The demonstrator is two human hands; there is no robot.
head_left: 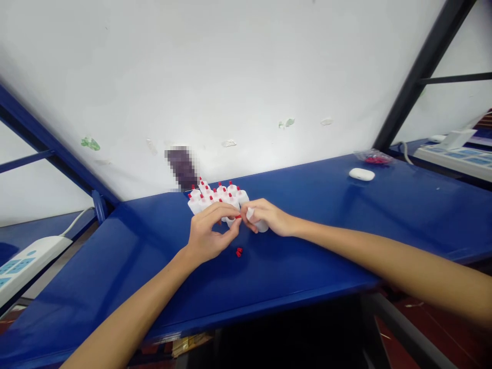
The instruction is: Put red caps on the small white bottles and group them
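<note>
Between thumb and forefinger, my left hand point(209, 230) pinches a small red cap point(238, 217). Just to its right, my right hand point(271, 216) is closed around a white plastic bottle point(262, 225), whose uncapped-looking top shows near the thumb. The cap and that bottle are apart. Behind my hands stands a tight group of white bottles point(195, 205) with red tips, partly hidden by my left hand. A few loose red caps point(239, 252) lie on the blue table in front of my hands.
The blue table point(307, 277) meets a white wall at the back. A white earbud case point(362, 175) and a clear bag of red pieces point(376, 157) lie at the right rear. A blurred dark rectangle point(183, 166) leans behind the bottles. Power strips point(31, 266) flank the table.
</note>
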